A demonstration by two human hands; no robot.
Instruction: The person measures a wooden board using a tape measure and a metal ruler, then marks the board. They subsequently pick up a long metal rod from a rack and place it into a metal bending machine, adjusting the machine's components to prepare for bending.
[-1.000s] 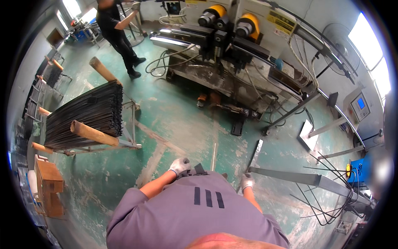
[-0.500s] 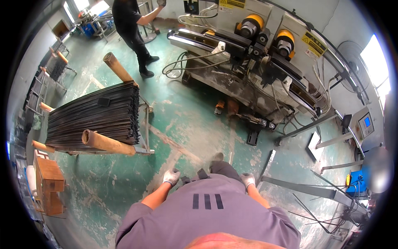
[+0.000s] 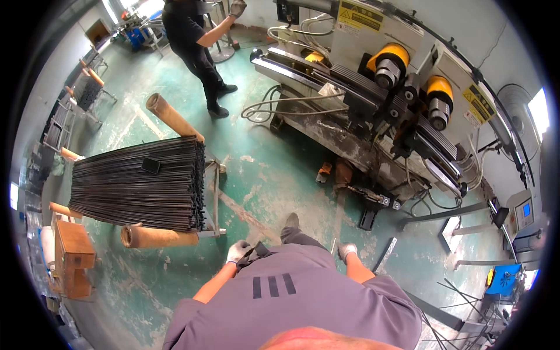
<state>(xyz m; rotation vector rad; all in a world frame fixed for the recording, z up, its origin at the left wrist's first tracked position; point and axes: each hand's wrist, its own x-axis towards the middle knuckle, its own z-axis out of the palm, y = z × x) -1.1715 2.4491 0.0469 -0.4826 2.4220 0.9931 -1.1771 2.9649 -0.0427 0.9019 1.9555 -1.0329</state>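
My left hand (image 3: 238, 251), in a whitish work glove, hangs beside my waist. Its fingers look loosely curled, with nothing visible in them. A dark strap or cloth end (image 3: 256, 251) at my waist lies right next to it. On the other side my right hand (image 3: 347, 251), gloved too, is held low and looks closed, with no object showing. Left of me a rack (image 3: 217, 192) carries a thick stack of long dark metal rods (image 3: 140, 181). A small black flat object (image 3: 150, 165) lies on top of the stack.
A large machine (image 3: 361, 111) with yellow-collared heads fills the far right. A person in dark clothes (image 3: 192, 46) stands beyond the rack. Brown tubes (image 3: 160, 236) stick out from the rack. A wooden cabinet (image 3: 74, 245) is at left; a metal bar (image 3: 385, 254) and loose rods lie right.
My view has turned, so the machine sits further right and lower, and the rack slightly lower. My feet have shifted in a step. My left hand is closer to the strap at my waist.
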